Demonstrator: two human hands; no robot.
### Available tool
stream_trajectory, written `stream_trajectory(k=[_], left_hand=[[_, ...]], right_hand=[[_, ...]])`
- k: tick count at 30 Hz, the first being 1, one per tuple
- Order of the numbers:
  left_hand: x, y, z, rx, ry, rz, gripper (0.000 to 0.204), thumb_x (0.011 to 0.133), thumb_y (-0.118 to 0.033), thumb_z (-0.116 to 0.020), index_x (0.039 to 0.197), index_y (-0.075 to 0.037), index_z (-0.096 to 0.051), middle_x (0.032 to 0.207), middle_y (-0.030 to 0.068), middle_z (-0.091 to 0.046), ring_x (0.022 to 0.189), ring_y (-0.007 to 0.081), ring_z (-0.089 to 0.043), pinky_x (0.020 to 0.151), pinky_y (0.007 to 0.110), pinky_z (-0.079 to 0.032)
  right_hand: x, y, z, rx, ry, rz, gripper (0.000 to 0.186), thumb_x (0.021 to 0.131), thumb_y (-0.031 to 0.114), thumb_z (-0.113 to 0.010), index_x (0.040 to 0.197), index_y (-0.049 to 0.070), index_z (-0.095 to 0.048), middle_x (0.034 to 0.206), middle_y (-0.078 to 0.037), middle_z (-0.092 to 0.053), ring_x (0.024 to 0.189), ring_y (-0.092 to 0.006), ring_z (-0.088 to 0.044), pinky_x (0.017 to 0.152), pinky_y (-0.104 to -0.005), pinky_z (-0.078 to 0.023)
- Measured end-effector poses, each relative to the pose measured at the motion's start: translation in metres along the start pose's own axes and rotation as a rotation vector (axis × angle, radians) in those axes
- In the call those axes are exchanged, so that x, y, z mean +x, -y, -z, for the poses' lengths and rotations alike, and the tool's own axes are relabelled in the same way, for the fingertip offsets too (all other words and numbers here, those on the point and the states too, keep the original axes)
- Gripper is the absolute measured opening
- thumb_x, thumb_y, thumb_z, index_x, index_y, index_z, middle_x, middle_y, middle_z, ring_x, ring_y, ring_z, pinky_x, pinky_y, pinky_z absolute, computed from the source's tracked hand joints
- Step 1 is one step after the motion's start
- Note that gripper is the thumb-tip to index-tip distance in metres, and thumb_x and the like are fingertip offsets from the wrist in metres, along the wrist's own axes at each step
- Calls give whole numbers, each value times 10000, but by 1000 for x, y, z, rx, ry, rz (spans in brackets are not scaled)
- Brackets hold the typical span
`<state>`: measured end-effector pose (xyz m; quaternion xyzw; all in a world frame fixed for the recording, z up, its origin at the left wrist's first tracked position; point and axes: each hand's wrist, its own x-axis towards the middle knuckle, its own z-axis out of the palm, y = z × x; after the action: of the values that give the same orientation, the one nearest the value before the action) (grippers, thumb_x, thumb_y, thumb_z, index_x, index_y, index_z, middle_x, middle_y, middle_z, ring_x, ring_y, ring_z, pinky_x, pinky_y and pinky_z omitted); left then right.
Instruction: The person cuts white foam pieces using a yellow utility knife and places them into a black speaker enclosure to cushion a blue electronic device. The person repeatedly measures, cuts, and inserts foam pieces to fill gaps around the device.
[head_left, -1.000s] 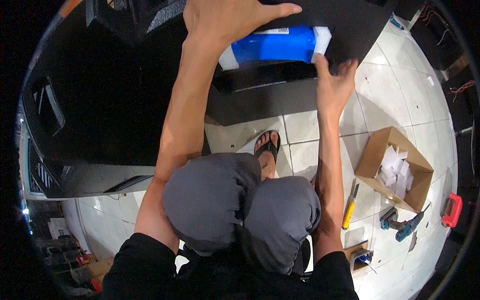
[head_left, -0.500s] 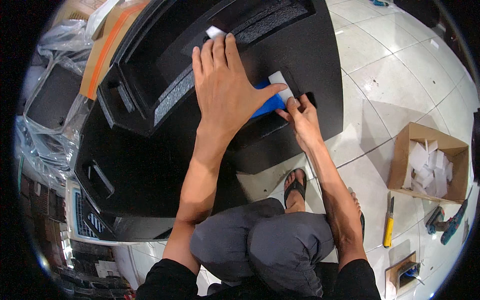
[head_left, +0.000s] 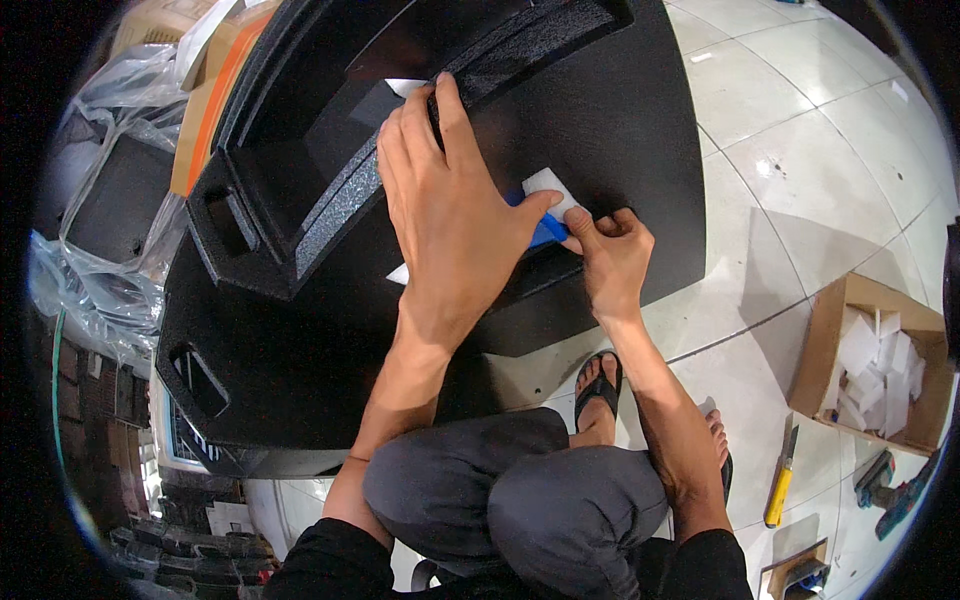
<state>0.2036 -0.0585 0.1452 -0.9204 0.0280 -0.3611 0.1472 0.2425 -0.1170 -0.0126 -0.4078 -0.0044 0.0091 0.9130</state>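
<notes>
A large black molded shell with a rough surface [head_left: 640, 130] lies in front of my knees. My left hand [head_left: 445, 215] rests over its recessed channel, fingers stretched forward, its thumb tip at a white foam block [head_left: 550, 188]. My right hand [head_left: 612, 255] pinches the block's lower end between thumb and fingers. Under the block shows a blue piece [head_left: 547, 233], mostly hidden by the hands. A white piece [head_left: 405, 87] pokes out beyond the left fingertips. Another white corner [head_left: 398, 273] shows beside the left wrist.
On the tiled floor to the right stands a cardboard box [head_left: 815, 350] of white foam pieces. Near it lie a yellow-handled cutter knife [head_left: 780, 490], a cordless power tool [head_left: 890, 495] and a small open container [head_left: 795, 572]. Plastic-wrapped black parts [head_left: 130, 200] are at left.
The view has shifted slightly. My left thumb and right fingers have closed in on the foam block, covering more of the blue piece. A white corner now shows beside my left wrist.
</notes>
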Motion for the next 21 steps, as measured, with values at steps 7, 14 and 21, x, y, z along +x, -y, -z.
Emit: stream_trajectory(k=[7, 14, 21], left_hand=[[0, -5, -12, 72, -83, -39, 1021, 583, -202, -904, 1381, 106, -347, 1322, 321, -402, 1229, 457, -406, 1055, 540, -314], [5, -9, -14, 104, -112, 40, 1019, 555, -228, -917, 1383, 56, -394, 1337, 243, -464, 1247, 400, -435, 1065, 472, -339], [14, 0, 9, 111, 34, 3, 991, 610, -340, -882, 1388, 58, -415, 1246, 222, -493, 1171, 373, -464, 1024, 460, -348]], right_hand=[[-2, -5, -10, -95, -155, 38, 407, 778, 169, -846, 629, 50, -486, 596, 41, -470, 564, -38, -371, 459, -230, -280], [0, -6, -18, -155, -176, 59, 366, 822, 191, -811, 703, 24, -507, 606, 32, -482, 569, -39, -415, 457, -220, -328], [-1, 7, -5, 144, 148, -67, 366, 924, 274, -701, 873, -47, -532, 687, -23, -516, 599, -65, -532, 628, -284, -587]])
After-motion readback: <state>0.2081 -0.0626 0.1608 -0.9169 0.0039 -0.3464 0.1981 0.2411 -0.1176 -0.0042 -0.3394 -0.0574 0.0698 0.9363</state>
